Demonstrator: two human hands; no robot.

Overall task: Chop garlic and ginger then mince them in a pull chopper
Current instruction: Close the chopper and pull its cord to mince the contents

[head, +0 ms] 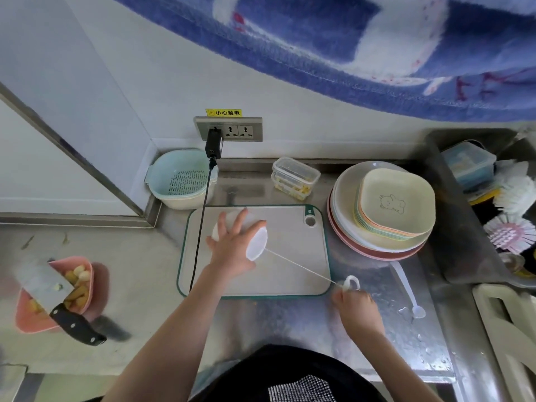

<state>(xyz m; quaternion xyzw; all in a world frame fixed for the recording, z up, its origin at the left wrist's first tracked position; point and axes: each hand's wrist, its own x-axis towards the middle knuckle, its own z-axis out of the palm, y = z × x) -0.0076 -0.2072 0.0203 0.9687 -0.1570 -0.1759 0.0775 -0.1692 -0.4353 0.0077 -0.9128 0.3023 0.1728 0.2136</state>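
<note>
While the person's dark-clothed torso is being cut off by the bottom edge, the right hand (356,310) is curling its fingers round the small white loop handle (351,283) of a thin white pull cord (301,267), though motion blur is making the exact grip hard to read. The cord is running taut up and left to the white round-lidded pull chopper (251,237), which is standing on the pale grey cutting board with a green rim (290,256). The left hand (232,245) is pressing down on the chopper's lid with its fingers spread, hiding most of the chopper's body, so its contents cannot be made out. Off to the left, a broad steel cleaver with a black handle (59,303) is lying across a pink plastic basket (43,311) holding pale garlic and ginger pieces (78,280), partly covered by the blade. A white plastic spoon (407,291) is lying on the wet steel counter (290,323) to the right. Farther back, a stack of pastel plates (385,213), two stacked clear lidded containers (294,178) and a pale blue colander bowl (181,178) are sitting near the wall.
</note>
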